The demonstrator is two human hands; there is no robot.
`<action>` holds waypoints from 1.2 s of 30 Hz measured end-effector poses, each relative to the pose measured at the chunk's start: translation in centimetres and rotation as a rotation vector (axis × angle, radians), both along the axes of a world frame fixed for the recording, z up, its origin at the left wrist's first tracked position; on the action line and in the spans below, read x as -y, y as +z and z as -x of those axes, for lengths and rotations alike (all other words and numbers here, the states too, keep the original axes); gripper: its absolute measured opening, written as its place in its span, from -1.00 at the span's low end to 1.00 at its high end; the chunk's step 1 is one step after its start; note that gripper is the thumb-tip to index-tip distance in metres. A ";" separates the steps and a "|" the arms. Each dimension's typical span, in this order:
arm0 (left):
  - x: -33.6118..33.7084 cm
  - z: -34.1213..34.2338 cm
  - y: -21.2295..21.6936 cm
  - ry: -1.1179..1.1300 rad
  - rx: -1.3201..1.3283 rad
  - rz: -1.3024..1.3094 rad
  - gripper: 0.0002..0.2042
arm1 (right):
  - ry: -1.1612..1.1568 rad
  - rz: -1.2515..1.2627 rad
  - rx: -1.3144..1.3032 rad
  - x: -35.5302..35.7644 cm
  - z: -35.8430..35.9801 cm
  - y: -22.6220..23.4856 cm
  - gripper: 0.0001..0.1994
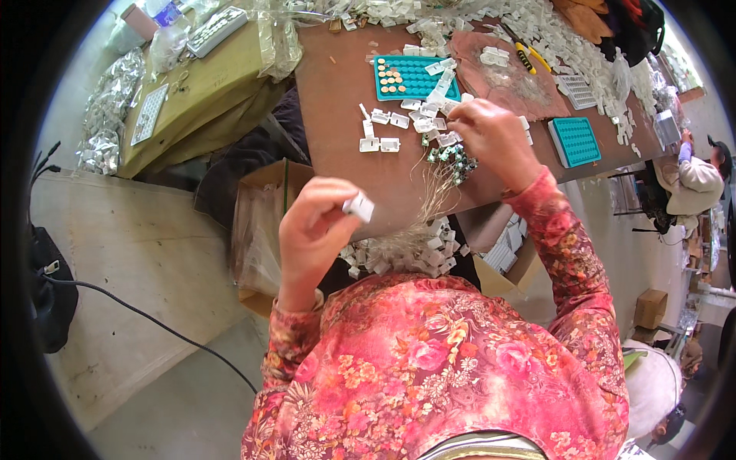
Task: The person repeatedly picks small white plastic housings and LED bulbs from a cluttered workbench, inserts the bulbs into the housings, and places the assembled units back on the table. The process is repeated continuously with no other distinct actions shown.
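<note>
Pinched in the fingertips of my left hand (pixel 314 222) is a small white plastic case (pixel 359 206), held up off the table's near edge. My right hand (pixel 491 134) reaches over a loose group of white plastic cases (pixel 423 115) on the brown table (pixel 330 84). Its fingers are bent together at those cases, and whatever lies between them is hidden. Just below that hand sits a cluster of small dark-and-green parts (pixel 454 162). Thin pale wires (pixel 435 195) trail from the cluster over the table's near edge.
A turquoise tray (pixel 418 67) holds several round copper-coloured discs; another turquoise tray (pixel 576 142) lies at right. Yellow-black pliers (pixel 526 58) rest by a reddish cloth (pixel 479 54). White cases heap along the back. Cardboard boxes (pixel 253 230) stand below the table. Another person (pixel 694 180) sits far right.
</note>
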State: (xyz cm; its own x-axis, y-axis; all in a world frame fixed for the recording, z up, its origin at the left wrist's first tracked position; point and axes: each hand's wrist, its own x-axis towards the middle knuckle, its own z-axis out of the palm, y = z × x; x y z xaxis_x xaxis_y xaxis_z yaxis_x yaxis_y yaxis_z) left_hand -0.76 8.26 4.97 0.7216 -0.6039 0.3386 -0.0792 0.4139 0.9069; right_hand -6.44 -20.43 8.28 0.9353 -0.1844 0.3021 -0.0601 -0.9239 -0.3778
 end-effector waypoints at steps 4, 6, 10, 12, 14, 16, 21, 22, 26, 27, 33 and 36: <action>-3.5 2.4 -0.6 -0.038 0.008 -0.272 -0.69 | 0.026 0.283 0.009 -1.2 -1.1 -2.6 -0.73; -4.8 3.7 -1.7 -0.086 -0.148 -0.361 -0.70 | -0.006 0.345 -0.043 -1.8 -1.6 -3.3 -0.69; -6.1 5.6 -4.2 -0.173 -0.507 -0.608 -0.76 | -0.029 0.229 -0.017 -2.7 -2.2 -3.7 -0.73; -5.7 6.2 -5.1 -0.188 -0.336 -0.828 -0.77 | -0.036 0.059 -0.056 -2.6 -2.0 -3.4 -0.76; -5.9 5.9 -4.8 -0.222 -0.006 -0.898 -0.77 | -0.011 -0.174 -0.010 -2.3 -1.4 -3.0 -0.79; -6.1 4.6 -3.3 -0.260 0.221 -1.059 -0.78 | -0.015 -0.438 0.055 -2.2 -0.9 -2.4 -0.79; -1.3 -1.5 0.7 0.063 0.325 -0.692 -0.95 | 0.151 -1.179 0.041 -2.9 0.5 -1.1 -0.84; 1.2 -2.6 0.4 0.243 0.650 -0.683 -0.87 | 0.170 -1.290 0.045 -3.1 0.8 -0.9 -0.85; 8.1 -5.4 -1.0 0.321 1.196 -0.793 -0.71 | 0.193 -1.716 0.016 -3.4 1.9 -0.5 -0.89; 8.5 -5.8 -1.3 0.307 1.213 -0.776 -0.71 | 0.226 -1.795 0.029 -3.4 1.9 -0.6 -0.89; 8.2 -6.7 -0.5 0.135 1.229 -0.605 -0.72 | 0.295 -1.967 -0.051 -3.0 2.1 -0.7 -0.88; 7.8 -6.1 0.6 -0.004 0.983 -0.499 -0.74 | 0.318 -1.951 -0.122 -2.8 1.8 -0.4 -0.87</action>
State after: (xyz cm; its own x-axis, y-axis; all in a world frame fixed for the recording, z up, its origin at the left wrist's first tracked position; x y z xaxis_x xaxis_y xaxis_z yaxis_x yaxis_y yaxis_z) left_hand 5.32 0.49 5.56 0.2692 -0.8342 0.4814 -0.8571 0.0204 0.5147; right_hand -8.26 -17.67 7.90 0.9920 0.0213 -0.1244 -0.1051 0.6852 -0.7207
